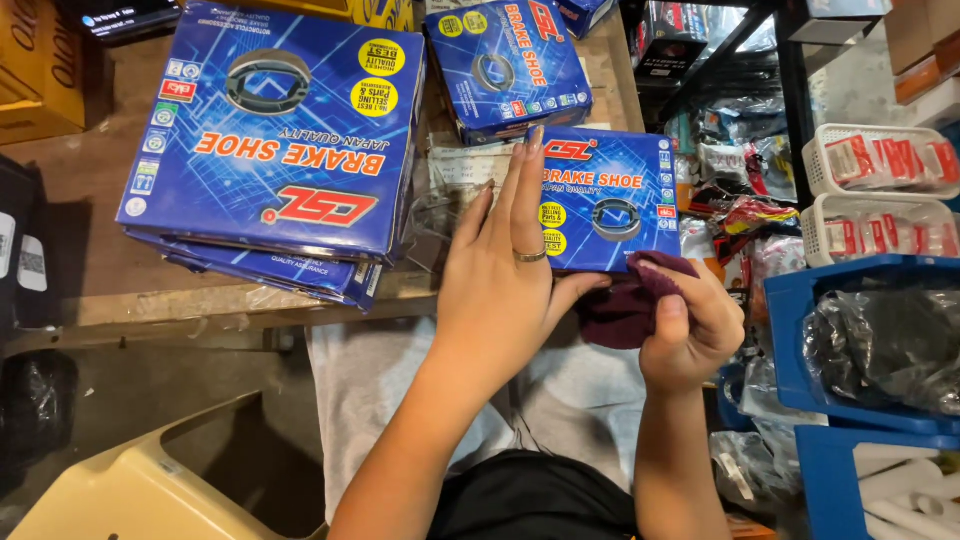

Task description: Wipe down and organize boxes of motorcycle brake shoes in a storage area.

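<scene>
**Box Held at Surface Edge, Cloth Applied to Lower Corner**

Nearest the camera, the right hand (690, 335) is closed around a dark maroon cloth (625, 305), pinching it against the lower edge of a small blue box (610, 200). The left hand (500, 280) lies flat and open on the left portion of the box, fingers extended, a ring on one finger. The box sits at the front edge of the wooden surface (90, 180), partly overhanging it.

Left of the hands, a stack of larger blue boxes (270, 150) rests on the same surface. Behind the held box lies another blue box (510, 65). To the right stand blue bins (860, 340) and white baskets (880, 190).

Risk: the box overhangs the edge. If the flat left hand lifts while the cloth presses downward, the box may tip off the surface. The large stack is uneven and could slide if bumped.
</scene>
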